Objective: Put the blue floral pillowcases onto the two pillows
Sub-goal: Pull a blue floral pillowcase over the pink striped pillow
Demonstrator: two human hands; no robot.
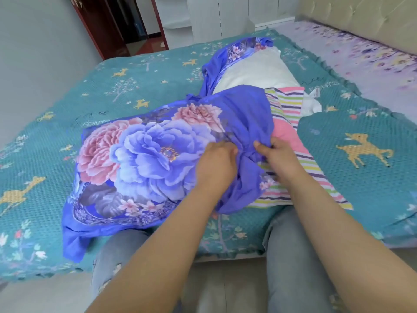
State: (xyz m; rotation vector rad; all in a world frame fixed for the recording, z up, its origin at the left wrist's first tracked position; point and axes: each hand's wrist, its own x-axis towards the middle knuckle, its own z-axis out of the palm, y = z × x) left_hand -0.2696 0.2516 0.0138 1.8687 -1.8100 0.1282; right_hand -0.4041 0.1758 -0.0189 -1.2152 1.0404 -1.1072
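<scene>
Hands at centre frame, left hand (215, 164) and right hand (276, 154), pinch the bunched mouth of the floral pillowcase (144, 163) over the striped pillow (291, 123), whose bare right end may snag if tugged unevenly.

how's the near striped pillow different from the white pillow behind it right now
The pink-and-striped pillow is mostly inside a blue floral pillowcase, only its right end showing; the plain white pillow is bare on top, its blue floral pillowcase crumpled along its left side. Both hands, left hand and right hand, grip the near case's opening; nothing touches the far pillow. Both lie on the teal bedspread.
</scene>
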